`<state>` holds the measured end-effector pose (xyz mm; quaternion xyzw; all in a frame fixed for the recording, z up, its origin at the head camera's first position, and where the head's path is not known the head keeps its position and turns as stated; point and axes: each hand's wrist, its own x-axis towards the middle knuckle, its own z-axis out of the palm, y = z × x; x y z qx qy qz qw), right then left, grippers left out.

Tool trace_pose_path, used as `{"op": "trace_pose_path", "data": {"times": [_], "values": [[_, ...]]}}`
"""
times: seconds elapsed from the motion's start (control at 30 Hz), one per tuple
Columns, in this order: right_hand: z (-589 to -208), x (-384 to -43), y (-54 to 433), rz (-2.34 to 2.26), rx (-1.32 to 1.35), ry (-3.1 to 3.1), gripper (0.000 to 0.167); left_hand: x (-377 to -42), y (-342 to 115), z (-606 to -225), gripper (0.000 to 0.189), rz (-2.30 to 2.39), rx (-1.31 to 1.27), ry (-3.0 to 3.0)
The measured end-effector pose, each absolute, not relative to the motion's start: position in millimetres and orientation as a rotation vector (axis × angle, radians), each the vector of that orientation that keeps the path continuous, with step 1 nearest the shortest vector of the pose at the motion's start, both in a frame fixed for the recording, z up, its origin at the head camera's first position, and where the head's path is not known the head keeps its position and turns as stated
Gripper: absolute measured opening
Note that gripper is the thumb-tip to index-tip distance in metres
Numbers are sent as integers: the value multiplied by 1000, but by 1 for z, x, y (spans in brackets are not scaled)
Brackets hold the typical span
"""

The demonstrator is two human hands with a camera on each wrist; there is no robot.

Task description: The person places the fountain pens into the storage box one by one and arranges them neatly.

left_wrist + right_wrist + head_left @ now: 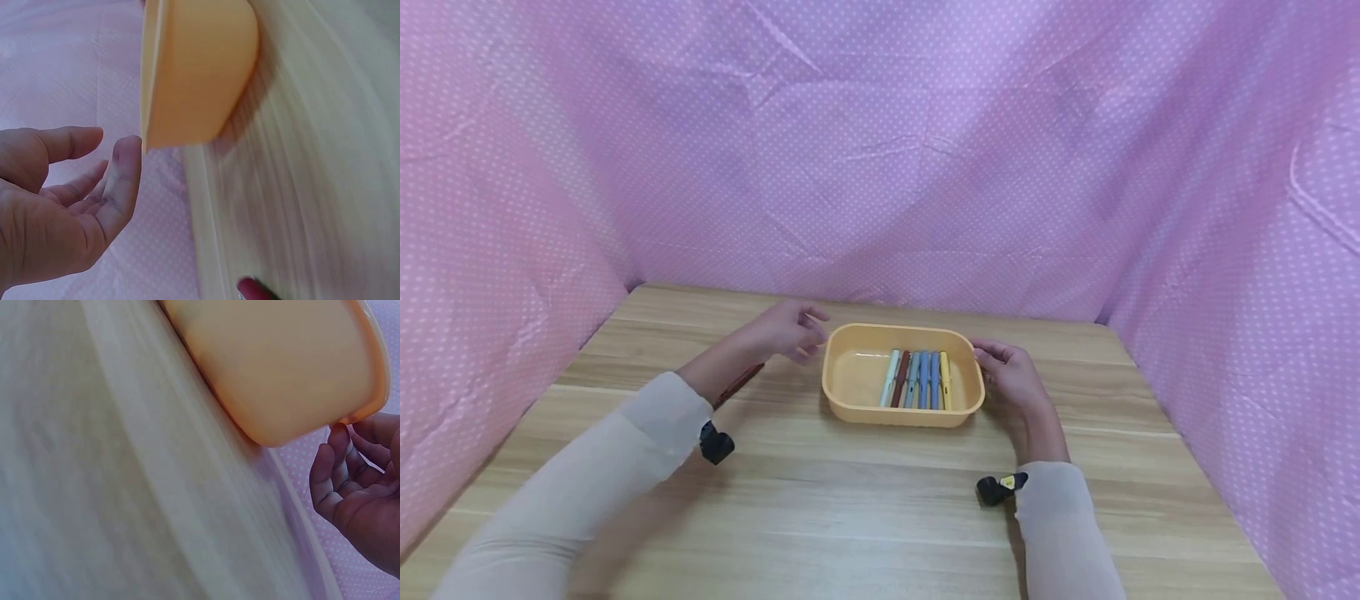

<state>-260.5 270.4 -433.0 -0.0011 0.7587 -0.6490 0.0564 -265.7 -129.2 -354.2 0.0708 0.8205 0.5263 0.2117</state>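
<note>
A yellow-orange plastic box (853,379) sits on the table in the head view. Inside it, toward the right, several capped pens (925,379) lie side by side: pale mint, dark red, grey-green, blue and yellow. At the box's right end my right hand (1017,379) pinches the rim; in the right wrist view its curled fingers (339,440) meet the rim's corner. Just off the left end, my left hand (790,329) hovers with loosely bent fingers and holds nothing. Another dark red pen (741,385) lies partly hidden by the left forearm; its end (255,289) shows in the left wrist view.
The wood-grain table (820,517) is enclosed at the back and sides by a pink dotted cloth (880,167). Black wrist cameras sit on the left wrist (717,443) and the right wrist (996,490), low over the table.
</note>
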Motion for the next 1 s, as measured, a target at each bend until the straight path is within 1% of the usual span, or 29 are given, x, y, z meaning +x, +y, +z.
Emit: {"op": "trace_pose_path", "data": {"times": [0.37, 0.63, 0.83, 1.0], "values": [[-432, -258, 266, -2057, 97, 2217, 37, -257, -164, -365, 49, 1337, 178, 2380], [-431, -256, 267, -2055, 76, 2220, 37, -248, -185, -376, 50, 1277, 163, 2433], [-432, -256, 268, -2043, 56, 2224, 36, -236, -201, -385, 45, 1231, 153, 2503], [-433, -255, 270, -2015, 47, 2250, 36, -228, -212, -393, 48, 1192, 166, 2564]]}}
